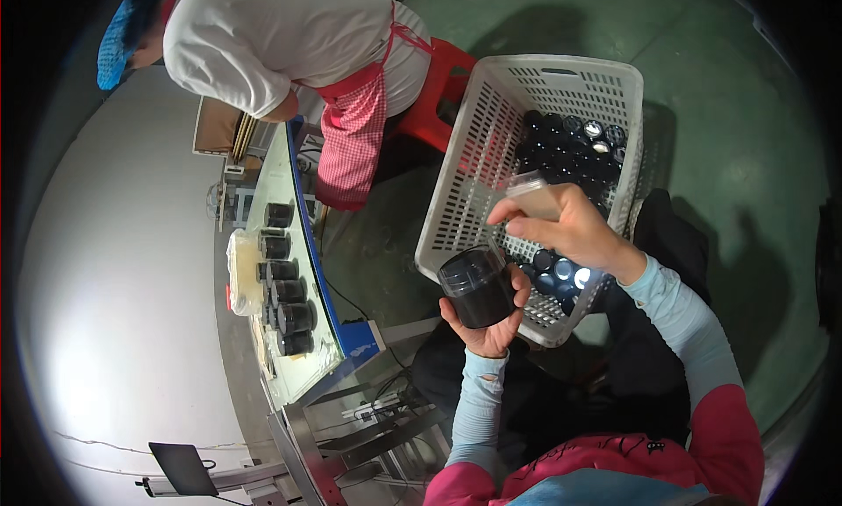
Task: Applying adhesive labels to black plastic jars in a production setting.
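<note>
In my left hand (490, 335) is a dark, round jar (485, 302), tilted, its top towards the far left. A clear plastic piece (496, 248) stands up at the jar's upper edge; whether it is a loose film band or part of the lid I cannot tell. My right hand (579, 233), just above and to the right of the jar, grips a small translucent bundle (536, 193) with clear plastic edges, perhaps film sleeves, between thumb and fingers. Both hands are over the near part of a white perforated plastic crate (454, 197), in which many dark jars (569, 151) lie packed.
At the left, a blue-edged conveyor table (322, 276) carries several dark jars (289, 295) and a plastic-wrapped yellowish bundle (245, 276). A co-worker (283, 39) in a blue hair cover sits on a red plastic stool (427, 105) beyond. Metal framing (316, 453) stands at lower left.
</note>
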The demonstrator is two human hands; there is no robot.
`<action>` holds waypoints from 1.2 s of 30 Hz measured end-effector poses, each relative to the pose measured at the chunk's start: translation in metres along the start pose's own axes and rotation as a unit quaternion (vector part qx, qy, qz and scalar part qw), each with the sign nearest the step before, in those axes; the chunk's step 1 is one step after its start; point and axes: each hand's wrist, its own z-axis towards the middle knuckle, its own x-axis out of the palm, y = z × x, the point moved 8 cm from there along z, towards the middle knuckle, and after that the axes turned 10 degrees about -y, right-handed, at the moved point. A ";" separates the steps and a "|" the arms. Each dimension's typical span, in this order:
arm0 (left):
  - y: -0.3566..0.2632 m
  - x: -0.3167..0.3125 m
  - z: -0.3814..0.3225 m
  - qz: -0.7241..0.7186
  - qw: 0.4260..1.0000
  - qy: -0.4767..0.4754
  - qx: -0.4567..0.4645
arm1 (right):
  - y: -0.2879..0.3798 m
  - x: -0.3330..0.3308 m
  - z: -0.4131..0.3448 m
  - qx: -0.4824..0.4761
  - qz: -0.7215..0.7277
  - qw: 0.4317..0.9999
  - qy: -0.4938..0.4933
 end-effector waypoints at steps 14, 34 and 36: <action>-0.001 0.019 -0.054 -0.106 0.990 0.092 -0.016 | 0.015 0.074 -0.028 -0.008 -0.024 0.994 0.108; -0.011 0.025 -0.081 -0.075 0.994 0.081 0.018 | 0.021 0.096 -0.043 -0.002 -0.067 0.992 0.111; -0.012 0.023 -0.082 -0.058 0.994 0.089 0.010 | 0.022 0.094 -0.041 0.000 -0.078 0.991 0.111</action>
